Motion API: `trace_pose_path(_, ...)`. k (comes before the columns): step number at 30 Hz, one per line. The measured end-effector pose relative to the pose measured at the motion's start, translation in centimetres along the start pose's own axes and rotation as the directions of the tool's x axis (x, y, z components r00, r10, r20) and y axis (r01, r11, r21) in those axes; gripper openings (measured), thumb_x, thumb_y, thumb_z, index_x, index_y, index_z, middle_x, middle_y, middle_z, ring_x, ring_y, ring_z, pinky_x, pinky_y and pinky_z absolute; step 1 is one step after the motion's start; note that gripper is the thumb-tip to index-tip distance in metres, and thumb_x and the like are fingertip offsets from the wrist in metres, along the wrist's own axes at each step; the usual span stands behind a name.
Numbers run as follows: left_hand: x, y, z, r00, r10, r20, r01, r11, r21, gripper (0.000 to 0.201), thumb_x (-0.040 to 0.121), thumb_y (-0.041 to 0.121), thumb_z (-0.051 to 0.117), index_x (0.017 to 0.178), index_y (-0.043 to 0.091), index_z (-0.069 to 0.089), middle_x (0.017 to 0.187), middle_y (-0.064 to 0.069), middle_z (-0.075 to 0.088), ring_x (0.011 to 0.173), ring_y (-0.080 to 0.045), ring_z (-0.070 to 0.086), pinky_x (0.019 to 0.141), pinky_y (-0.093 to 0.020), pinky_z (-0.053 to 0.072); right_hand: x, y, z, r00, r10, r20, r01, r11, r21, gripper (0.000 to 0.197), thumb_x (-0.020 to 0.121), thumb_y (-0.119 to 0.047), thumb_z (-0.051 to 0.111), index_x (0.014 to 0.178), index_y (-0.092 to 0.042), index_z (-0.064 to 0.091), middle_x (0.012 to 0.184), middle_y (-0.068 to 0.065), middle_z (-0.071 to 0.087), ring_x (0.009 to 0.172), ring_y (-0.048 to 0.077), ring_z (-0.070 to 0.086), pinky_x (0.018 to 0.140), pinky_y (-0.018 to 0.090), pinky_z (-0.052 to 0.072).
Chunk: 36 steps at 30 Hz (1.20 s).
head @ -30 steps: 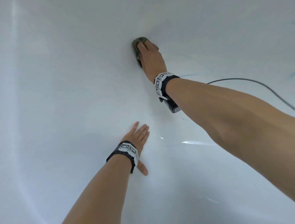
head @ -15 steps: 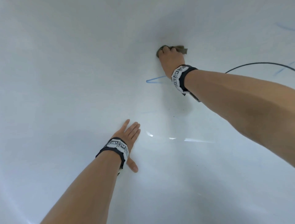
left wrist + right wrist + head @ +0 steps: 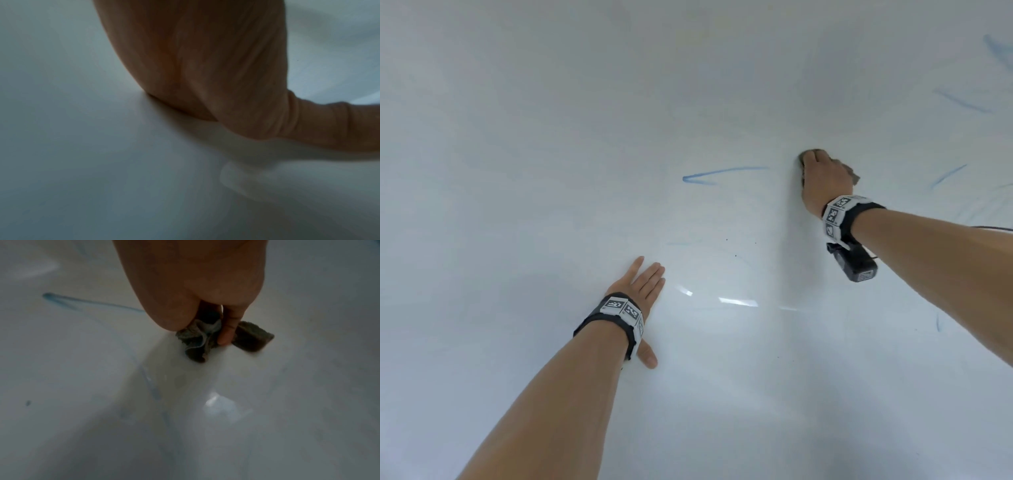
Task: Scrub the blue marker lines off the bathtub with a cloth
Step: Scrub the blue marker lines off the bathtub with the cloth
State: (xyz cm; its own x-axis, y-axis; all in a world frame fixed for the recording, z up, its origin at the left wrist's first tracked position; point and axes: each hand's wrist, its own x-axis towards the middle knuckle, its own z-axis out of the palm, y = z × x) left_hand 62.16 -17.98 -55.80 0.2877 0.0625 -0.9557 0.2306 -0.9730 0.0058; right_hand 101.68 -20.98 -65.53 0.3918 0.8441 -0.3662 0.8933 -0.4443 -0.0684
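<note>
My right hand [image 3: 822, 174] grips a crumpled brown-grey cloth [image 3: 852, 175] and presses it against the white bathtub wall [image 3: 551, 102]. In the right wrist view the cloth [image 3: 252, 339] bulges out from under the curled fingers [image 3: 227, 332]. A blue V-shaped marker line [image 3: 719, 173] lies just left of that hand; it also shows in the right wrist view as a blue line [image 3: 86, 302]. More blue strokes [image 3: 959, 101] mark the wall to the right. My left hand [image 3: 642, 284] lies flat on the tub with straight fingers, its palm [image 3: 195, 65] resting on the surface.
A black cable [image 3: 993, 229] runs behind my right forearm. Faint blue smears [image 3: 681, 244] and small dark specks [image 3: 736, 255] sit on the tub between the hands. A short blue mark [image 3: 937, 323] shows at the lower right.
My right hand has swept the cloth to the right across the wall, uncovering the blue V-shaped line on its left. My left hand has stayed flat on the tub.
</note>
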Motion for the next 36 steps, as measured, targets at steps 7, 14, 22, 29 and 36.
trace_pose_path(7,0.0,0.0,0.3,1.000,0.012,-0.015,-0.011,0.999,0.030,0.166,0.036,0.109,0.030,0.150,0.001,-0.022,0.158,-0.018,-0.029,0.143,-0.031,-0.035,0.108,-0.062,-0.024,6.0,-12.0,-1.8,0.995,-0.099,-0.017,0.100,0.991,0.087,0.036,0.091,-0.004,0.046,0.126,-0.008,0.049,0.126,0.018,0.051,0.109,0.040,0.057,0.086,0.044,0.046)
trace_pose_path(14,-0.1,0.1,0.2,0.999,0.006,-0.033,-0.005,0.999,0.034,0.164,0.040,0.107,0.034,0.151,0.000,-0.020,0.158,-0.019,-0.028,0.144,-0.033,-0.032,0.109,-0.062,-0.021,7.2,-23.0,-3.3,0.983,-0.185,0.007,0.175,0.938,0.298,0.032,0.089,-0.006,0.048,0.121,-0.005,0.050,0.125,0.015,0.050,0.102,0.035,0.059,0.078,0.039,0.045)
trace_pose_path(22,-0.3,-0.1,0.3,0.999,0.015,-0.042,-0.012,0.996,0.089,0.164,0.039,0.109,0.026,0.150,-0.002,-0.020,0.158,-0.021,-0.027,0.144,-0.035,-0.032,0.108,-0.063,-0.022,2.8,-20.0,0.0,0.721,-0.691,0.054,0.669,0.714,0.205,0.012,0.094,-0.018,0.046,0.097,-0.012,0.055,0.095,0.009,0.060,0.078,0.031,0.061,0.072,0.040,0.051)
trace_pose_path(29,0.2,-0.1,0.5,0.999,0.032,-0.034,-0.030,0.997,0.070,0.163,0.041,0.109,0.026,0.150,-0.003,-0.021,0.157,-0.021,-0.028,0.143,-0.036,-0.033,0.108,-0.064,-0.019,-0.6,-17.8,3.0,0.617,-0.760,0.203,0.787,0.594,-0.165,0.035,0.090,-0.014,0.054,0.124,-0.011,0.049,0.118,0.013,0.054,0.088,0.033,0.061,0.070,0.047,0.051)
trace_pose_path(36,0.1,-0.1,0.3,0.999,0.036,-0.036,-0.034,0.997,0.069,0.165,0.036,0.110,0.020,0.150,-0.003,-0.020,0.158,-0.021,-0.027,0.143,-0.035,-0.033,0.109,-0.063,-0.019,7.0,-18.5,-2.3,0.936,-0.344,0.077,0.350,0.932,-0.092,0.039,0.092,-0.014,0.054,0.129,-0.006,0.044,0.122,0.017,0.052,0.103,0.037,0.060,0.079,0.053,0.051)
